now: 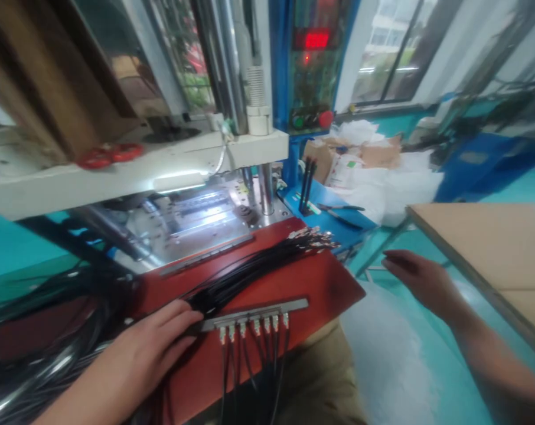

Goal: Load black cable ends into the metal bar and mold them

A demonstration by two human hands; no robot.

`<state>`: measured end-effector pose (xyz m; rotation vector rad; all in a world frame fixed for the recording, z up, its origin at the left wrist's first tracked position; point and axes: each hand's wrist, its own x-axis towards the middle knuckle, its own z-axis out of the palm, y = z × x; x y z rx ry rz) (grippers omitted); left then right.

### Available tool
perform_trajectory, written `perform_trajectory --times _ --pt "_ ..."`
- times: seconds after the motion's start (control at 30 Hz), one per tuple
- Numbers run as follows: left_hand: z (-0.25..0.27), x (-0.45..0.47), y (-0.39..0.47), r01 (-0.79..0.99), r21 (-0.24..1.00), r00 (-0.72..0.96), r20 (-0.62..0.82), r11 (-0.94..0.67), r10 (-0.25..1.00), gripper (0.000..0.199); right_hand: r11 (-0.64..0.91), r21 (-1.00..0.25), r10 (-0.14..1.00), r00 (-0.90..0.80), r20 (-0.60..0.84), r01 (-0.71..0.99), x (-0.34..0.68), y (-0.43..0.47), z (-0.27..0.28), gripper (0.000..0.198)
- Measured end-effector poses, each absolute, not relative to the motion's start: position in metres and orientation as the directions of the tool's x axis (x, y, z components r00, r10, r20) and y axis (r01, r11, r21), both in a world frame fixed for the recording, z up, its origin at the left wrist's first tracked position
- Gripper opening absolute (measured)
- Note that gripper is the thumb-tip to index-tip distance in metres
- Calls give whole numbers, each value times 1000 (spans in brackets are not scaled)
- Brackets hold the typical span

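My left hand (161, 339) closes its thumb and fingers on the left end of a narrow grey metal strip (263, 313). Several metal connectors sit in a row along the strip's near side, and thin black cables hang from them over the board's front edge. Just behind lies a bundle of black cables (250, 265) with metal tips fanned out at its right end. Both rest on a reddish-brown board (333, 277). Away to the right, my right hand (420, 280) hangs in the air, somewhat blurred, its fingers loosely stretched leftward with nothing visible in them.
A press with a lit metal mould bed (201, 212) stands behind the board. Another metal strip (205, 257) lies along the board's back edge. Pliers-like tools (342, 209) rest on a blue shelf (325, 198). At right is a cardboard-topped table (480, 236); black cables crowd the left.
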<state>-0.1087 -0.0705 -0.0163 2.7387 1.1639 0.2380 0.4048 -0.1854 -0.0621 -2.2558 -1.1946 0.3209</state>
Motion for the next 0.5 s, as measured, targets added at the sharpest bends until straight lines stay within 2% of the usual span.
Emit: perform_trajectory --times 0.07,0.1,0.17,0.2,0.3,0.37,0.5 --pt "-8 -102 -74 708 193 685 42 -679 727 28 -124 -701 957 271 102 702 359 -172 -29 35" --pt "-5 -99 -76 715 193 680 31 -672 733 27 21 -725 991 80 105 689 336 -168 -17 32" --pt "-1 -94 -80 725 204 669 15 -657 743 25 221 -700 966 -250 62 679 293 -161 -7 36" --pt "2 -92 -83 731 216 663 3 -648 749 25 286 -674 942 -328 68 681 277 -160 -8 38" --pt "11 -87 -94 748 271 639 -48 -606 768 22 386 -594 914 -380 142 705 254 -154 -23 26" --pt "20 -86 -98 760 334 609 -64 -558 790 21 406 -584 905 -399 150 702 255 -146 -26 24" --pt "37 -94 -87 724 557 462 49 -408 886 20 402 -603 913 -352 207 689 254 -105 -1 19"
